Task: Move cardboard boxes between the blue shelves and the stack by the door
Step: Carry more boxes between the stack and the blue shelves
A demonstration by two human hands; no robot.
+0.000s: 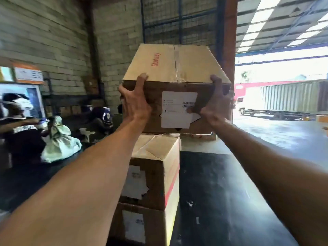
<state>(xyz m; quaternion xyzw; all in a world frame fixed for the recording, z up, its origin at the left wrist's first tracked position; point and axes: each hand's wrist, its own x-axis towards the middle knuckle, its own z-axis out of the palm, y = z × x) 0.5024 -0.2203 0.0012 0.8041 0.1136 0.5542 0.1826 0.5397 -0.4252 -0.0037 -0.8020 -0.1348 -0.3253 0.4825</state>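
Note:
A brown cardboard box (170,64) with red lettering, a taped seam and a white label sits at the top of a stack in the middle of the head view. My left hand (134,100) grips its near left corner, fingers curled over the top edge. My right hand (215,102) grips the near right corner, thumb across the label. Below it stand a second box (156,167) with a torn label and red stripe, and a third box (142,226) under that. The blue shelves are out of view.
A wide doorway (280,96) opens on the right, with a truck and container outside. Dark floor (221,192) spreads right of the stack. At left, a person in a dark shirt (19,125) stands by a pale sack (60,144). A brick wall is behind.

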